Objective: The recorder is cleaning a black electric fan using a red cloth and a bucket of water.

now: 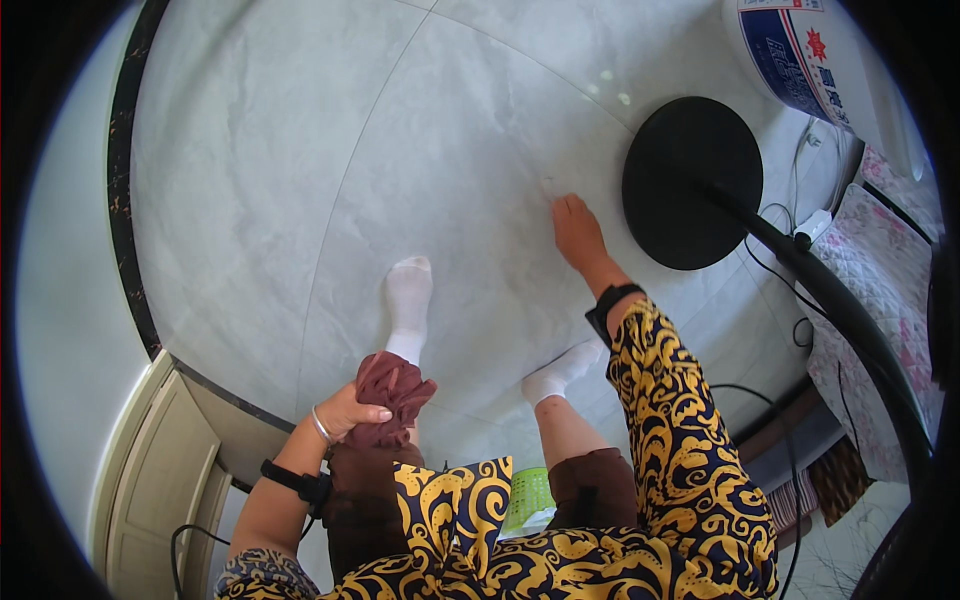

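A bunched maroon cloth [395,388] is gripped in my left hand [352,410], just above my left knee, with the thumb pressed over its folds. My right hand [578,232] reaches forward, low over the tiled floor [480,130]. Its fingers are drawn together, and whatever may be between them is hidden or too small to name. Just beyond those fingertips a tiny pale speck [549,181] shows on the floor. A round black stand base [690,180] is to the right of my right hand.
My feet in white socks rest on the floor. A green basket [530,500] is between my legs. At the upper right stands a white bucket [800,60]; cables and a power strip [815,228] lie beside a quilted floral cover [870,310]. A cream cabinet [165,470] is at left.
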`<state>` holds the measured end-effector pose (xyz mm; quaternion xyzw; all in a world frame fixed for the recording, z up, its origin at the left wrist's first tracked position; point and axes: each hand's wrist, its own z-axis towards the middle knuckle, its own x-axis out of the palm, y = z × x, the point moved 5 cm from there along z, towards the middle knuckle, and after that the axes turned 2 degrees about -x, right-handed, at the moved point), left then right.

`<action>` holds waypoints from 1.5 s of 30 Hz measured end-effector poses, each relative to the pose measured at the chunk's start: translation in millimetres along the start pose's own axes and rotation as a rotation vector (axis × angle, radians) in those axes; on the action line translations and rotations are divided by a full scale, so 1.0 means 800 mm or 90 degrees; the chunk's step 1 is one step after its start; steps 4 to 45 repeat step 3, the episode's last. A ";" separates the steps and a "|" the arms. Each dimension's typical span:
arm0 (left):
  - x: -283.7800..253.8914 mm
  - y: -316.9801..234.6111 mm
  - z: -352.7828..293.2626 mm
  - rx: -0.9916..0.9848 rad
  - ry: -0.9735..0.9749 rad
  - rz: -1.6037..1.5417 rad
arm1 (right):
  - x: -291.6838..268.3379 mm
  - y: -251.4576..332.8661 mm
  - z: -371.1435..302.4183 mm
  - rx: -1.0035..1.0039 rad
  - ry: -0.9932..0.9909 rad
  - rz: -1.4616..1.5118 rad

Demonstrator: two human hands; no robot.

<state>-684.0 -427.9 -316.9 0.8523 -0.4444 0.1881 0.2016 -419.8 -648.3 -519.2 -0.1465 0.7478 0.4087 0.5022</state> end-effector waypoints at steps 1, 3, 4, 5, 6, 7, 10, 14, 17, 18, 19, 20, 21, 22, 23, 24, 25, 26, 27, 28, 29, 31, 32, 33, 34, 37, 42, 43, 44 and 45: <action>-0.003 0.001 -0.003 0.014 -0.012 -0.004 | 0.002 0.005 -0.015 0.083 0.035 0.053; -0.004 0.001 -0.003 0.004 0.001 -0.018 | 0.002 0.000 -0.030 0.185 0.079 0.145; -0.004 0.001 -0.003 0.004 0.001 -0.018 | 0.002 0.000 -0.030 0.185 0.079 0.145; -0.004 0.001 -0.003 0.004 0.001 -0.018 | 0.002 0.000 -0.030 0.185 0.079 0.145; -0.004 0.001 -0.003 0.004 0.001 -0.018 | 0.002 0.000 -0.030 0.185 0.079 0.145; -0.004 0.001 -0.003 0.004 0.001 -0.018 | 0.002 0.000 -0.030 0.185 0.079 0.145; -0.004 0.001 -0.003 0.004 0.001 -0.018 | 0.002 0.000 -0.030 0.185 0.079 0.145; -0.004 0.001 -0.003 0.004 0.001 -0.018 | 0.002 0.000 -0.030 0.185 0.079 0.145; -0.004 0.001 -0.003 0.004 0.001 -0.018 | 0.002 0.000 -0.030 0.185 0.079 0.145; -0.004 0.001 -0.003 0.004 0.001 -0.018 | 0.002 0.000 -0.030 0.185 0.079 0.145; -0.004 0.001 -0.003 0.004 0.001 -0.018 | 0.002 0.000 -0.030 0.185 0.079 0.145; -0.004 0.001 -0.003 0.004 0.001 -0.018 | 0.002 0.000 -0.030 0.185 0.079 0.145; -0.004 0.001 -0.003 0.004 0.001 -0.018 | 0.002 0.000 -0.030 0.185 0.079 0.145; -0.004 0.001 -0.003 0.004 0.001 -0.018 | 0.002 0.000 -0.030 0.185 0.079 0.145; -0.004 0.001 -0.003 0.004 0.001 -0.018 | 0.002 0.000 -0.030 0.185 0.079 0.145; -0.004 0.001 -0.003 0.004 0.001 -0.018 | 0.002 0.000 -0.030 0.185 0.079 0.145; -0.004 0.001 -0.003 0.004 0.001 -0.018 | 0.002 0.000 -0.030 0.185 0.079 0.145; -0.004 0.001 -0.003 0.004 0.001 -0.018 | 0.002 0.000 -0.030 0.185 0.079 0.145; -0.004 0.001 -0.003 0.004 0.001 -0.018 | 0.002 0.000 -0.030 0.185 0.079 0.145; -0.004 0.001 -0.003 0.004 0.001 -0.018 | 0.002 0.000 -0.030 0.185 0.079 0.145; -0.004 0.001 -0.003 0.004 0.001 -0.018 | 0.002 0.000 -0.030 0.185 0.079 0.145; -0.004 0.001 -0.003 0.004 0.001 -0.018 | 0.002 0.000 -0.030 0.185 0.079 0.145; -0.004 0.001 -0.003 0.004 0.001 -0.018 | 0.002 0.000 -0.030 0.185 0.079 0.145; -0.004 0.001 -0.003 0.004 0.001 -0.018 | 0.002 0.000 -0.030 0.185 0.079 0.145; -0.004 0.001 -0.003 0.004 0.001 -0.018 | 0.002 0.000 -0.030 0.185 0.079 0.145; -0.004 0.001 -0.003 0.004 0.001 -0.018 | 0.002 0.000 -0.030 0.185 0.079 0.145; -0.004 0.001 -0.003 0.004 0.001 -0.018 | 0.002 0.000 -0.030 0.185 0.079 0.145; -0.004 0.001 -0.003 0.004 0.001 -0.018 | 0.002 0.000 -0.030 0.185 0.079 0.145; -0.004 0.001 -0.003 0.004 0.001 -0.018 | 0.002 0.000 -0.030 0.185 0.079 0.145; -0.004 0.001 -0.003 0.004 0.001 -0.018 | 0.002 0.000 -0.030 0.185 0.079 0.145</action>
